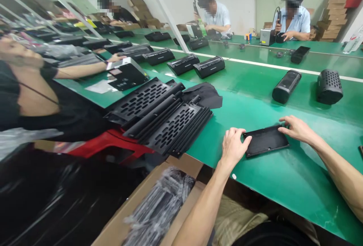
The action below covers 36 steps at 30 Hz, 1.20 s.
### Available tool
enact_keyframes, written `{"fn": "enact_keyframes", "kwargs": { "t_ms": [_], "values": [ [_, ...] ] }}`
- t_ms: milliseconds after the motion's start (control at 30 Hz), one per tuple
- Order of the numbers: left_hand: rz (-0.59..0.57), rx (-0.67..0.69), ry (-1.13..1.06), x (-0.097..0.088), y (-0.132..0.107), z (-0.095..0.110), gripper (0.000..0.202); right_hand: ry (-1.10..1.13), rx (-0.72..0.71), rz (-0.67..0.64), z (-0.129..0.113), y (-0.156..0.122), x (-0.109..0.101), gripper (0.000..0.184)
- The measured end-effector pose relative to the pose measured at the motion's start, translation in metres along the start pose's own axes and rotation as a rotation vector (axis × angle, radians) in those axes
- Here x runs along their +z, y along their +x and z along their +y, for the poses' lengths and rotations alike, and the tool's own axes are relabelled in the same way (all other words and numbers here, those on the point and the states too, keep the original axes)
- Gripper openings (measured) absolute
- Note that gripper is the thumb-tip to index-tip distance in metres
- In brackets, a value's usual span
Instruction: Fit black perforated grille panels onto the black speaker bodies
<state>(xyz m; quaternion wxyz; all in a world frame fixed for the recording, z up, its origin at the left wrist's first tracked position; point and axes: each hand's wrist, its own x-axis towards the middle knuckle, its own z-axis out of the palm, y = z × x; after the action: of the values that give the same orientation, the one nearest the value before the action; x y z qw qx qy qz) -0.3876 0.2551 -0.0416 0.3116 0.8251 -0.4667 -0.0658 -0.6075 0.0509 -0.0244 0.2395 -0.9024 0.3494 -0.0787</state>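
Observation:
A flat black rectangular panel [266,140] lies on the green table [283,178] in front of me. My left hand [233,147] grips its left end, fingers curled over the edge. On the panel's far right corner rests my right hand [295,128], fingers bent and pressing the edge. A stack of black perforated panels [161,115] lies to the left, partly over a red stool.
A cardboard box [147,212] with bagged black parts sits at my lower left. Two black speaker-like housings [286,86] [329,86] stand beyond my hands. A person sits close at left; other workers sit across the table, with rows of black units [208,66] between.

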Motion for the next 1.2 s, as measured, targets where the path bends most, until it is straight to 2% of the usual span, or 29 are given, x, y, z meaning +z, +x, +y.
{"fn": "enact_keyframes", "kwargs": {
  "t_ms": [67,167,300,400,633,767,1133,1200],
  "values": [
    [-0.001,0.013,-0.093,-0.001,0.001,-0.002,0.011,0.070,-0.050,-0.002,0.002,0.003,0.004,0.022],
    [-0.062,-0.054,-0.377,-0.010,-0.001,0.001,0.015,0.320,-0.049,-0.035,-0.003,0.001,0.004,0.017],
    [-0.229,-0.258,-0.788,-0.028,-0.011,0.006,0.039,0.783,0.078,-0.204,-0.021,-0.007,-0.002,0.034],
    [-0.199,-0.329,-0.942,-0.036,-0.019,0.009,0.051,0.930,0.134,-0.266,-0.033,-0.011,-0.003,0.042],
    [-0.127,-0.410,-1.100,-0.042,-0.033,0.010,0.052,1.019,0.090,-0.388,-0.040,-0.018,-0.002,0.043],
    [-0.096,-0.404,-1.115,-0.046,-0.039,0.011,0.045,1.007,0.059,-0.384,-0.040,-0.020,-0.003,0.041],
    [-0.062,-0.348,-1.131,-0.042,-0.044,0.004,0.045,1.018,0.086,-0.418,-0.043,-0.021,-0.004,0.037],
    [-0.086,-0.357,-1.162,-0.044,-0.045,0.003,0.048,1.022,0.089,-0.418,-0.044,-0.021,-0.004,0.037]
  ]
}}
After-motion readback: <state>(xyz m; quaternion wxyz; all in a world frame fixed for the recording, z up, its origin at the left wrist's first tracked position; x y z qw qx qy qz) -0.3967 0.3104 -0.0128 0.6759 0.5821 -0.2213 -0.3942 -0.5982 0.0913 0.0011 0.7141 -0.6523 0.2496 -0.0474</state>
